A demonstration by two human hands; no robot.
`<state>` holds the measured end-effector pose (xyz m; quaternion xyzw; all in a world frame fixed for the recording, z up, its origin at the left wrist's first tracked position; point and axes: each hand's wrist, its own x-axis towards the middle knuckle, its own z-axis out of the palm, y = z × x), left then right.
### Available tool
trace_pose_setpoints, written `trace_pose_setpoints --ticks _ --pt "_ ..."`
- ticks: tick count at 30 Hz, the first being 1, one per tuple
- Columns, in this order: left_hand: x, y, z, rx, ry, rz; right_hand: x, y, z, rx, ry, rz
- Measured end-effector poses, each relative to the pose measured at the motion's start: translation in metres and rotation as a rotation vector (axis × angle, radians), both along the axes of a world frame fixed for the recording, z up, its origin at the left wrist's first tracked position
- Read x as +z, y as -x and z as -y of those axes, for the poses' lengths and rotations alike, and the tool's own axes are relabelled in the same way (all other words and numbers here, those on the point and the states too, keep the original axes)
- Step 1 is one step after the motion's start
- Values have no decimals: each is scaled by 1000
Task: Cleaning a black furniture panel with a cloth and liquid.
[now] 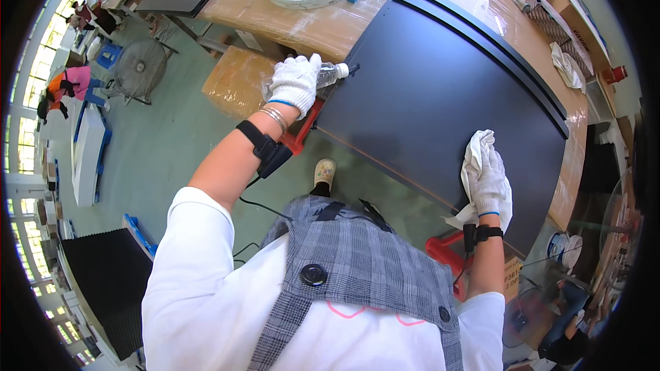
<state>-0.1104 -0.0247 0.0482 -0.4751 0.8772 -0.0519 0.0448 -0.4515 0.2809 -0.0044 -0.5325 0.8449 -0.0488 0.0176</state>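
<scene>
Gloved left hand (295,82) grips clear plastic bottle (328,74); right hand (491,182) presses crumpled cloth (476,154).

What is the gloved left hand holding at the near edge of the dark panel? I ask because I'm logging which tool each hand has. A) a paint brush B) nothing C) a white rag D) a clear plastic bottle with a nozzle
D: the left hand grips a clear plastic bottle with its nozzle pointing at the dark panel; the white rag is under the right hand.
</scene>
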Motion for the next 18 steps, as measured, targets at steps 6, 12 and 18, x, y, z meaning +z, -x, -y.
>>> trace_pose_setpoints --ticks 6,12,18 --pt "-2 7 24 -52 31 12 -6 1 -2 -25 6 -1" --pt "8 -11 15 -81 -34 52 -1 -2 3 -47 2 -5" --pt "13 33 66 15 -272 -446 -5 -1 9 -104 98 32"
